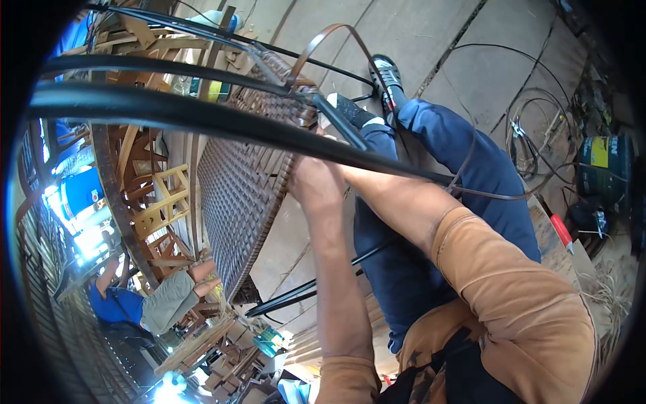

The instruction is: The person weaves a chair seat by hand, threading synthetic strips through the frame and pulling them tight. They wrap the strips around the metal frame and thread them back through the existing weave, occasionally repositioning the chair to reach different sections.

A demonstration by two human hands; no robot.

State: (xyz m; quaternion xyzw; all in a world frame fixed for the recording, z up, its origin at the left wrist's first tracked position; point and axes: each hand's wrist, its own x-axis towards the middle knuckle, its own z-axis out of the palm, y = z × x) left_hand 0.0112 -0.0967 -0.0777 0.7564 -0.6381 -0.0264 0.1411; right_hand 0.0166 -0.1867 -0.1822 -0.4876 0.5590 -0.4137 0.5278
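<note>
A woven brown rattan panel (235, 182) is fixed in a frame of black tubes (222, 131) that crosses in front of me. My left hand (313, 180) is curled at the panel's right edge, its fingertips hidden behind it. Just above, my right hand (331, 129) is closed by the same edge, partly covered by a tube; what its fingers hold is hidden. From the panel's upper corner a loose flat brown strip (330, 30) arcs up and over, and a length of it passes above my knee.
A worker in a blue shirt (121, 301) is at the left, near wooden chair frames (165, 198). Coiled strips (531, 131), a dark green container (603, 161) and a red-handled tool (562, 232) lie to the right. My shoe (386, 74) rests on the plank floor (431, 27).
</note>
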